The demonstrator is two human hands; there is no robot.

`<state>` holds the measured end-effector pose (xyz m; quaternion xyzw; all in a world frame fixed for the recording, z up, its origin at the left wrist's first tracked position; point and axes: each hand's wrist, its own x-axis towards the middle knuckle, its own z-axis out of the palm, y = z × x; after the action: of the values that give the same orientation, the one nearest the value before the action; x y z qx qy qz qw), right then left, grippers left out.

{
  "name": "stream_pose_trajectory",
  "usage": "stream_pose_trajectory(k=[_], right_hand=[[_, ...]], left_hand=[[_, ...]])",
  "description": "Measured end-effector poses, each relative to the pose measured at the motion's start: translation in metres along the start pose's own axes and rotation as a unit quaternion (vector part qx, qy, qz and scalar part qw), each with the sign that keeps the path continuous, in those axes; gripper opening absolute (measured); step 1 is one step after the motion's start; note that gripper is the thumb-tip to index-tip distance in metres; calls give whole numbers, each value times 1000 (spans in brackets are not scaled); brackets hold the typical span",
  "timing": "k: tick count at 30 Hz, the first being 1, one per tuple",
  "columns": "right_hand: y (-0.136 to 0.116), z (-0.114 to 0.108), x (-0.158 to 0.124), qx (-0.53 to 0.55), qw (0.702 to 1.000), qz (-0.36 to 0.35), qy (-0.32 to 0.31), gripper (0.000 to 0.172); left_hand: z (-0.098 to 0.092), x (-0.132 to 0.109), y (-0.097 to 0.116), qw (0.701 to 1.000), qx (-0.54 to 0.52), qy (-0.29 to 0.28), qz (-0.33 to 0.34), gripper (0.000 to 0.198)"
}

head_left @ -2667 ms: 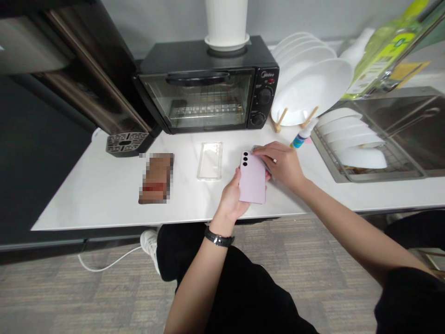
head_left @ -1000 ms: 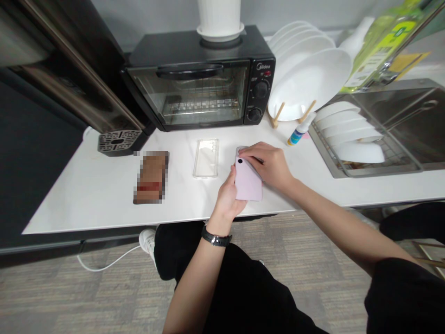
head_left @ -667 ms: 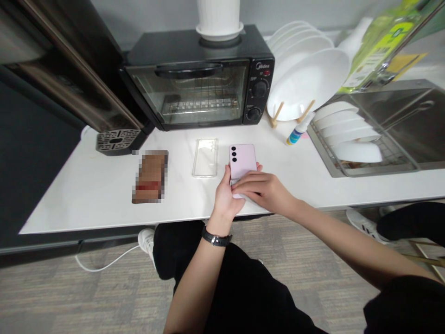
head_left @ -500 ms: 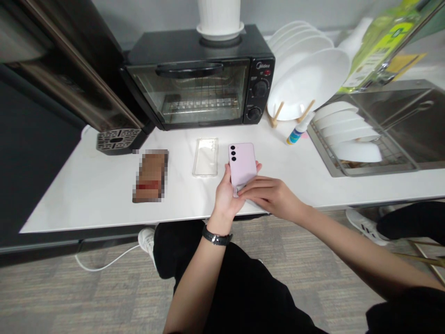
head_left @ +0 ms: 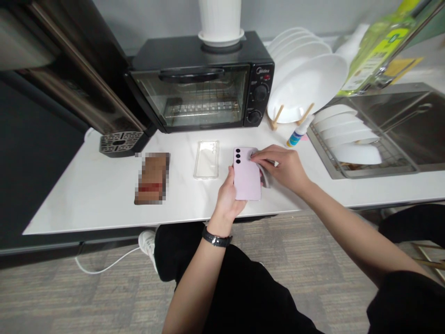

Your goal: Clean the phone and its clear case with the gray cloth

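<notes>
Pointing lengthwise at the oven (head_left: 203, 93), cameras (head_left: 238, 156) foremost: lilac phone (head_left: 247, 175), left hand (head_left: 228, 200) clasping it, right hand (head_left: 285, 168) pinching cloth (head_left: 266, 179).

Bright, even light with blurred, stretched edges

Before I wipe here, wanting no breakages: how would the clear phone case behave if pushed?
The clear phone case looks like a thin shell, so it's probably light. Lying flat on the smooth-looking counter, it would likely slide rather than tip. Its transparency suggests somewhat flexible plastic.
</notes>
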<state>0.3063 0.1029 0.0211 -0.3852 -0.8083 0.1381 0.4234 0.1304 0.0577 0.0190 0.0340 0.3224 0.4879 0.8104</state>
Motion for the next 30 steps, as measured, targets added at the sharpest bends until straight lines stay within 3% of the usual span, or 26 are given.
stream_pose_trajectory(k=[4,9,13,17,19,22,26,30], right_hand=[[9,6,18,-17,999,18,25,16],[0,24,30,2,999,36,34,15],[-11,36,28,34,998,35,25,15],[-26,39,12,73,997,17,-21,15],[-37,38,0,86,995,10,-54,16],[-53,34,-19,101,991,3,-86,17],[-63,27,-40,108,991,-8,-83,18],[-57,15,-48,90,994,14,-66,20]], left_hand=[[0,-1,1,1000,6,-10,-9,56],[-2,1,1,1000,7,19,-11,49],[-1,3,2,999,-10,46,-9,43],[-2,4,3,997,-45,65,-1,42],[-4,5,2,998,-53,45,3,48],[-8,4,0,999,-45,-30,2,62],[-12,4,-2,997,-13,-69,17,67],[-14,7,-2,996,0,-93,0,69]])
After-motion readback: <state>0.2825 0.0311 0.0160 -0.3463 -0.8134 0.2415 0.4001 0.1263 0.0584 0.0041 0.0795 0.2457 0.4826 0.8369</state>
